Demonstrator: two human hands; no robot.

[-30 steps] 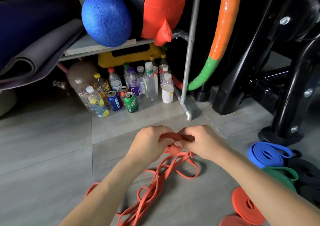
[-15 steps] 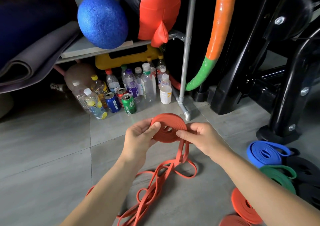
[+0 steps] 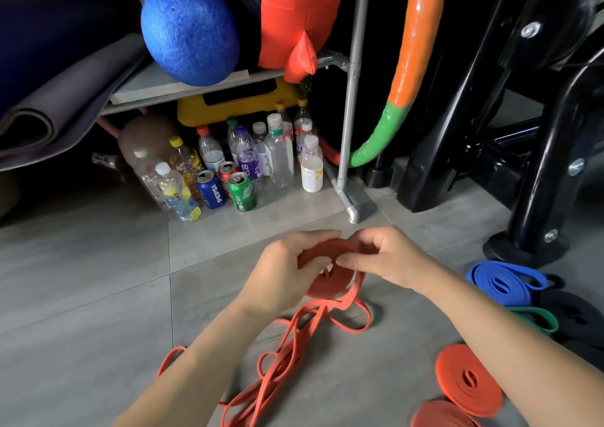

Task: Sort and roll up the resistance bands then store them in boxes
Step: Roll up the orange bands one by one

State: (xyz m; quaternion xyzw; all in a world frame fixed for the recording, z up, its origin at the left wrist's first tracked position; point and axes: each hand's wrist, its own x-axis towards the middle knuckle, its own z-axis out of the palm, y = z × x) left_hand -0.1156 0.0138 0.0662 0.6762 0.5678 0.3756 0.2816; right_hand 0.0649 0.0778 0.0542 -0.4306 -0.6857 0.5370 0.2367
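The orange band (image 3: 330,284) is in the middle of the view, held just above the floor (image 3: 81,296) by both hands. The floor is of large grey tiles with thin joints.

At the far side stands a low shelf (image 3: 183,88) on a grey metal post (image 3: 351,99). A blue ball (image 3: 189,31) and a red cushion (image 3: 300,18) lie on it, and a grey mat (image 3: 65,99) hangs over its left end. Under the shelf stand many plastic bottles (image 3: 277,155), with a blue can (image 3: 211,190) and a green can (image 3: 242,192) in front of them. To the right of the post leans an orange and green tube (image 3: 411,50), and further right is the black frame (image 3: 539,132) of a machine.

On the floor at the right lie a blue band (image 3: 503,281), a green band (image 3: 536,320) and a black band (image 3: 575,315), close together. Nearer, at the right, lie two rolled orange bands (image 3: 469,379), flat on the tiles.

The orange band is flat and thin, with a matt surface. One part is wound into a flat round roll with a small hole in the centre. The rest runs down from the roll and lies in loose, crossed loops on the floor, toward the near edge.

The left hand (image 3: 287,273) holds the left side of the roll with curled fingers. The right hand (image 3: 389,260) pinches the roll close to its centre.
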